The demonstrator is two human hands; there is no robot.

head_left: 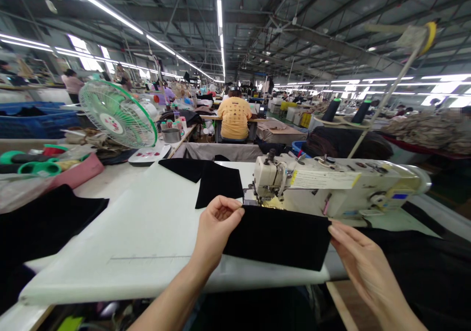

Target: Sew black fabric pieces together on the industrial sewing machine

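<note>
A black fabric piece [279, 235] is stretched between my two hands, just in front of the sewing machine [272, 176]. My left hand [217, 225] pinches its upper left corner between thumb and fingers. At the upper right corner, my right hand [355, 247] grips the edge with thumb and fingertips. The fabric's top edge runs close to the needle area, and its lower part hangs over the pale tabletop [154, 233]. Behind my left hand lie a squarish black fabric piece [219, 184] and a pointed black fabric piece [182, 168].
A green-rimmed fan [117, 113] stands at the left, near thread spools [39, 168] and a pink cloth [79, 170]. More black fabric [47, 220] lies at the left, and dark cloth [423, 267] at the right. A co-worker in a yellow shirt [234, 117] sits ahead.
</note>
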